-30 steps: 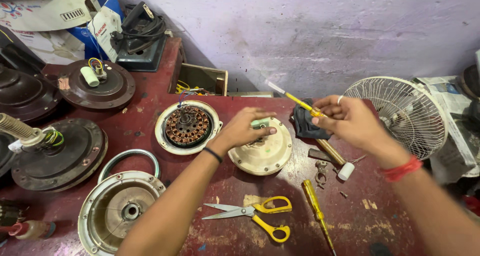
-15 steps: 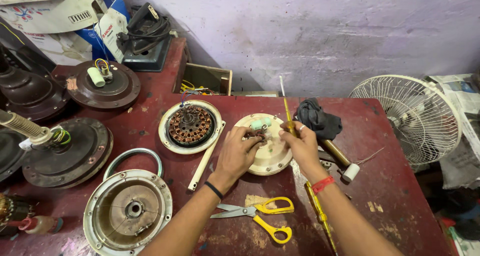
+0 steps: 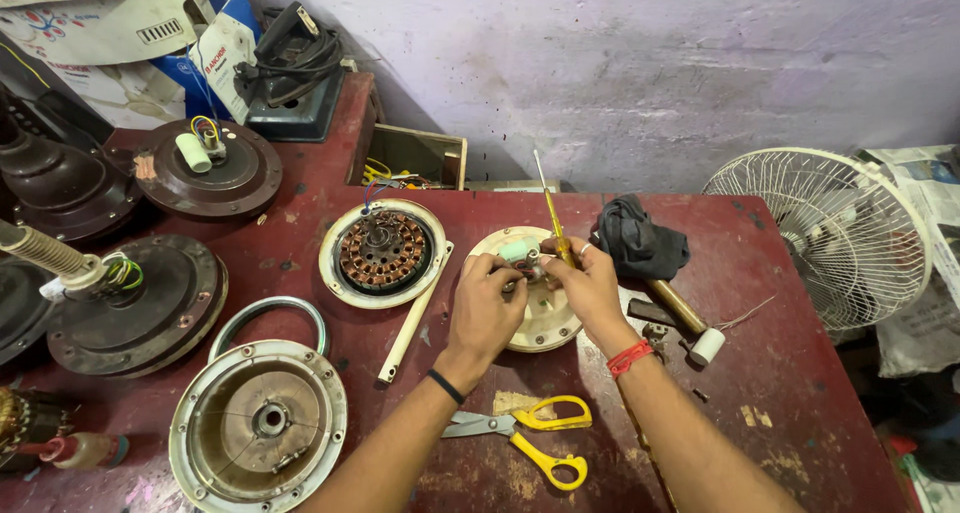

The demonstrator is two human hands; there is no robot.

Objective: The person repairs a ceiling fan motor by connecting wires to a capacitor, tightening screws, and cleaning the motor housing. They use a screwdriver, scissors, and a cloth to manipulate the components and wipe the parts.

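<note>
Both your hands meet mid-frame over the cream fan cover (image 3: 540, 323). Your left hand (image 3: 487, 308) pinches its centre parts steady, so your right hand (image 3: 590, 288), gripping the yellow screwdriver (image 3: 553, 218) upright, can work there.

So on your bench: two hands (image 3: 485, 308) at work at the centre, one cream motor cover (image 3: 535, 318) under them, and one yellow-handled screwdriver (image 3: 553, 218) sticking up toward 12 o'clock. One copper-wound stator (image 3: 383, 252) at 10 o'clock, one pair of yellow scissors (image 3: 530, 438) at 6, one hammer (image 3: 685, 323) at 3. One white fan guard (image 3: 820, 238) out at 2 o'clock, one black rag (image 3: 640, 238) at 1. Two open round housings: one white (image 3: 258, 428) at 8 and one brown (image 3: 140, 303) at 9.
</note>
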